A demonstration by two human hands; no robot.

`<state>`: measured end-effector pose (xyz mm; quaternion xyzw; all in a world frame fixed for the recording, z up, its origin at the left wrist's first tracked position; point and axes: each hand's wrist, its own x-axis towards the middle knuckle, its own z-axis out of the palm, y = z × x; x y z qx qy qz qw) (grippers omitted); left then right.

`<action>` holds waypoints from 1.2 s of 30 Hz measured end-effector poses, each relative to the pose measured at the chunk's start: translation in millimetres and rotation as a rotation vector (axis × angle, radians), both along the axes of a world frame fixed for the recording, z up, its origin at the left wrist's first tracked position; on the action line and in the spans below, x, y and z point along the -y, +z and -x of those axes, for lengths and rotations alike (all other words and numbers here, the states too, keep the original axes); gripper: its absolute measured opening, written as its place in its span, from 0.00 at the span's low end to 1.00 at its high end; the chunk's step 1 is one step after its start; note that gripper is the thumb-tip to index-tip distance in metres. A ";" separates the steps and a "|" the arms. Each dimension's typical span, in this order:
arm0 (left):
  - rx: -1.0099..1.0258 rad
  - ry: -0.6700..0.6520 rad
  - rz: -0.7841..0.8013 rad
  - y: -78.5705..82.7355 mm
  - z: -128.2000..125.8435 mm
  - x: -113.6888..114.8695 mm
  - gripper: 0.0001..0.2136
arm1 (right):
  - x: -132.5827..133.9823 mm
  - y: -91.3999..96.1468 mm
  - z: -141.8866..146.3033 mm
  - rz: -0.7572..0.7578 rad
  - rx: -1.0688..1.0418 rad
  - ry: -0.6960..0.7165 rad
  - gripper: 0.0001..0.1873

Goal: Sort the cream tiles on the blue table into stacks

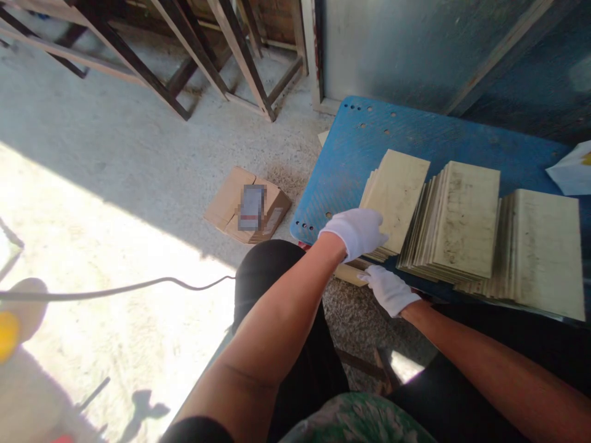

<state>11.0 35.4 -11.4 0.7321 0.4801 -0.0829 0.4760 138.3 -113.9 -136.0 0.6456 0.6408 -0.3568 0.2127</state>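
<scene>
My left hand (357,234), in a white glove, is at the lower left edge of the nearest stack of thin pale boards (401,184). Its fingers are bent against the boards, partly hidden by the glove's back. Just below, my gloved right hand (390,290) has its fingers closed on the end of a thin pale board (349,274), low at the table's near edge. Two more leaning stacks of boards, a middle one (471,215) and a right one (549,246), stand on the blue plastic table (323,178). Dark smudges mark their faces.
A cardboard box (221,206) with a blurred dark object on top sits on the concrete floor left of the table. Wooden frames (184,61) stand behind. A glazed panel (392,55) borders the table's far side. A cable (138,284) crosses the floor.
</scene>
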 end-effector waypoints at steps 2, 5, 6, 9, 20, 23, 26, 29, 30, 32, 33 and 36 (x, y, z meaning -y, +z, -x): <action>0.008 0.000 -0.003 -0.5 -1.1 0.6 0.11 | 1.0 -0.5 -1.2 -0.020 -0.018 0.029 0.16; -0.015 -0.023 -0.020 -0.1 -2.7 1.3 0.13 | 2.1 -4.7 -2.7 -0.026 -0.047 0.030 0.15; -0.027 -0.030 -0.023 0.2 -3.2 1.4 0.14 | 2.6 -6.6 -2.7 -0.014 -0.054 0.018 0.15; -0.071 -0.069 -0.015 1.6 -5.0 1.3 0.16 | 3.8 -11.2 -1.5 0.029 -0.075 -0.025 0.15; -0.045 -0.025 -0.011 -5.1 -10.3 1.5 0.13 | 7.5 5.8 10.3 -0.113 0.051 0.071 0.22; -0.068 -0.030 -0.016 -5.5 -10.4 -0.4 0.13 | 5.4 21.8 9.8 -0.194 0.082 0.082 0.26; -0.127 -0.037 -0.045 -5.8 -10.7 -2.9 0.15 | -3.1 44.6 3.8 -0.187 -0.009 0.064 0.27; -0.143 -0.014 -0.072 -10.0 -12.0 -4.0 0.16 | -17.3 68.3 -7.0 -0.184 -0.099 -0.086 0.22; -0.146 -0.012 -0.076 -12.1 -12.7 -4.1 0.17 | -22.7 75.1 -11.4 -0.196 -0.099 -0.165 0.22; -0.144 -0.006 -0.092 -16.0 -14.8 -4.2 0.16 | -33.3 85.5 -20.9 -0.219 -0.055 -0.321 0.23; -0.145 0.000 -0.104 -17.5 -16.0 -4.3 0.16 | -38.2 88.8 -25.5 -0.225 -0.027 -0.395 0.24; -0.175 0.022 -0.155 -18.9 -20.0 -5.5 0.14 | -49.5 91.0 -37.0 -0.291 0.022 -0.568 0.25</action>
